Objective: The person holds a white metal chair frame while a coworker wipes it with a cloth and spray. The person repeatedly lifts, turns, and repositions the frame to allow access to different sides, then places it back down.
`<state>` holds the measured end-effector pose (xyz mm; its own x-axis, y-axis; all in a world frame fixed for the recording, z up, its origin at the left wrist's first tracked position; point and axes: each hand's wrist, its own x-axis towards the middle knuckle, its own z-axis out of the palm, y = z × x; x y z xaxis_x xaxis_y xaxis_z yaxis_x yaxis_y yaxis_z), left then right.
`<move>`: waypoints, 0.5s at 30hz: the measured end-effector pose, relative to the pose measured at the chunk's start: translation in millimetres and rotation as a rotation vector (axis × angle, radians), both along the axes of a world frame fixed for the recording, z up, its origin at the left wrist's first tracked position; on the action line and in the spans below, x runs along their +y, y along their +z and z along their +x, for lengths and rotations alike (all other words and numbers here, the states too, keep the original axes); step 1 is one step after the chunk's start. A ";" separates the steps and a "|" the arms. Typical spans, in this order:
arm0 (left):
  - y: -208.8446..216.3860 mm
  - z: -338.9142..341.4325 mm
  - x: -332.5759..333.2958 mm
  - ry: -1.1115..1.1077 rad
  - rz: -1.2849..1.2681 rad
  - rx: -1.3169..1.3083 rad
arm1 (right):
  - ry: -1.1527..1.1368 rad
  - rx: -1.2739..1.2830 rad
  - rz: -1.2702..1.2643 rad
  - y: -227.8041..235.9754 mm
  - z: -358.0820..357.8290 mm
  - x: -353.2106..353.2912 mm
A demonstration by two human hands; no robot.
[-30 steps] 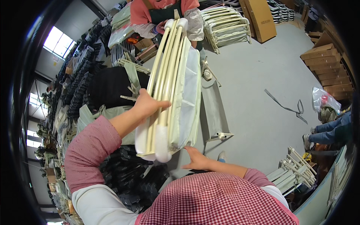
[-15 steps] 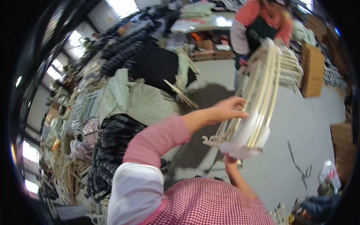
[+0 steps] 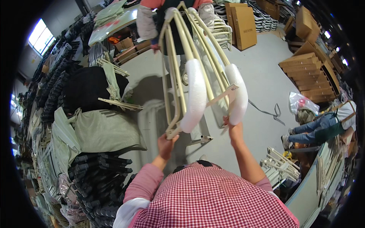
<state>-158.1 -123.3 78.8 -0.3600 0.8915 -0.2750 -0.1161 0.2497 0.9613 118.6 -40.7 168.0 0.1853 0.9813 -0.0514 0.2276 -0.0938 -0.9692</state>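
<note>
Grey concrete floor through the middle, bright windows at ten o'clock, flat cardboard boxes at one, stacked brown cartons at two, black bundled stock at eight, grey-green sacks at nine.

Cream metal frame, white foam sleeves; red-white checked shirt; brown cardboard boxes

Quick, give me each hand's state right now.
Left hand: closed on the lower end of the cream metal frame.
Right hand: gripping the same frame beside its white foam wrap.
</note>
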 end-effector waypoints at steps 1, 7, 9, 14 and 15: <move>2.8 -13.1 -6.1 0.030 -0.051 -0.008 | -0.060 0.004 -0.001 -3.0 11.2 7.0; 16.9 -52.1 -20.1 0.195 0.111 -0.211 | -0.253 -0.169 0.038 -0.3 36.9 32.2; 16.1 -42.2 -12.9 0.229 0.116 -0.361 | -0.271 -0.077 -0.080 9.4 34.4 34.3; -6.1 -9.1 16.4 0.188 0.120 -0.645 | -0.068 0.355 -0.135 19.4 24.1 35.0; -12.0 -6.7 21.0 0.185 0.118 -0.670 | -0.002 0.325 -0.148 17.6 24.3 36.1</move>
<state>-164.7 -102.3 66.8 -0.2953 0.8694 -0.3961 -0.7234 0.0673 0.6872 142.9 -4.7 185.6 0.1382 0.9584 -0.2498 -0.0906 -0.2389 -0.9668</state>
